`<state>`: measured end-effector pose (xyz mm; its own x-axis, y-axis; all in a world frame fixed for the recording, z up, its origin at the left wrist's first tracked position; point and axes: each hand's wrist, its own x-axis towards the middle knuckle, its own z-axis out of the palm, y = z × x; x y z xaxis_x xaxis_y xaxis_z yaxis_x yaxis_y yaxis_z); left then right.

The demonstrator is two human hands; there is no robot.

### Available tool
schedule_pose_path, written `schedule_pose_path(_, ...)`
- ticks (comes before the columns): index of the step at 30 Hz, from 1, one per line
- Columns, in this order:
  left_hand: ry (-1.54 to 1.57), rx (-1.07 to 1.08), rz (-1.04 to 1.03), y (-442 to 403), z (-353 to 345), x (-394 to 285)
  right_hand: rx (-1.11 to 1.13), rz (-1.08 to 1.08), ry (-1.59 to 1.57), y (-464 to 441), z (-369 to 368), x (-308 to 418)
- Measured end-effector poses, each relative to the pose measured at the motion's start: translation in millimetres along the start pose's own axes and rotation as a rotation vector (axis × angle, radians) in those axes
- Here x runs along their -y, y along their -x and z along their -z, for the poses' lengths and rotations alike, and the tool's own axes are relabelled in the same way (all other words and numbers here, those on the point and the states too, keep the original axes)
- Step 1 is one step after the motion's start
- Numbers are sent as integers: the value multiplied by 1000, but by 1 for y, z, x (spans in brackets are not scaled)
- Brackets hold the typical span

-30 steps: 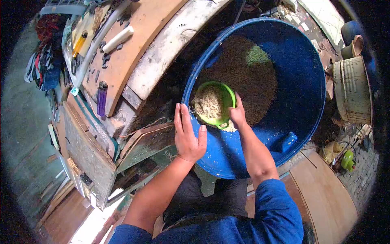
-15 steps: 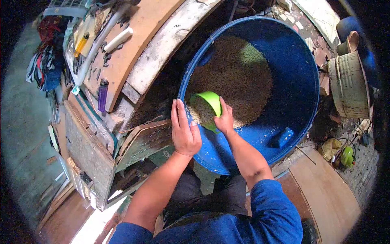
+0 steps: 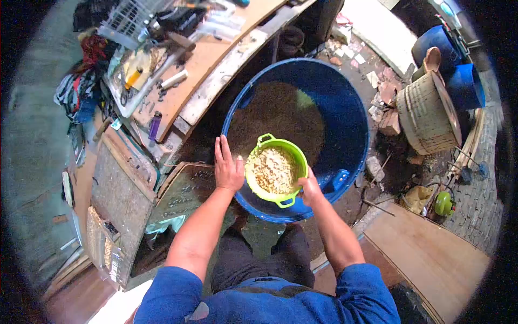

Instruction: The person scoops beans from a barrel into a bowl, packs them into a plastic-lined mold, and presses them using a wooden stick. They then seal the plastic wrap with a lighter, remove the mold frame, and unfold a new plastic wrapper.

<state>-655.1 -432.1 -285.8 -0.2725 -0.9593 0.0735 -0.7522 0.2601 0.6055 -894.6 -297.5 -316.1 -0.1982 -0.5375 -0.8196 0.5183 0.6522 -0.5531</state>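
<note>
A lime-green plastic bowl (image 3: 302,158) with two loop handles is held level over the near left part of a large blue tub (image 3: 345,102). It is full of pale chips or flakes (image 3: 272,170); whether its bottom has holes is hidden. My right hand (image 3: 309,189) grips the bowl's right rim, thumb and fingers closed on it. My left hand (image 3: 230,168) rests at the tub's left edge, fingers stretched out, just left of the bowl and not holding it. Fine brown grainy material (image 3: 278,113) covers the tub's bottom.
To the left is a cluttered wooden bench (image 3: 202,75) with a purple lighter (image 3: 155,125) and a white tube (image 3: 174,79). A ribbed pale bucket (image 3: 426,116) and blue containers (image 3: 465,86) stand at right. A board (image 3: 426,232) lies at lower right.
The green bowl has come up out of the grainy material, turned from tilted to level, and now carries pale chips. My left hand stays by the rim. The view has shifted.
</note>
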Motion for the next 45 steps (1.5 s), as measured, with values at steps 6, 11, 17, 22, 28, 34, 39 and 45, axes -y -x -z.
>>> schedule_pose_path(6, 134, 160, 74, 56, 50, -32, -115, 88, -213, 119, 16, 25)
schedule_pose_path(11, 810, 520, 453, 170, 66, -100, -87, 171, -457, 205, 5, 34)
schedule_pose_path(17, 1302, 289, 360, 233, 27, -171, 37, 285, -417, 243, -10, 8)
schedule_pose_path(22, 1398, -71, 368, 209, 62, -197, 232, 215, -311, 280, -37, 28)
schedule_pose_path(28, 1751, -333, 506, 216, 135, -201, 433, 230, -124, 329, -54, 29)
schedule_pose_path(34, 1713, -395, 549, 308, 224, -133, 607, 497, 181, 333, -61, 6)
schedule_pose_path(39, 1682, -430, 576, 430, 285, -71, 859, 702, 576, 365, -116, -43)
schedule_pose_path(45, 1739, -599, 707, 559, 340, -26, 1172, 580, 571, 410, -219, -140)
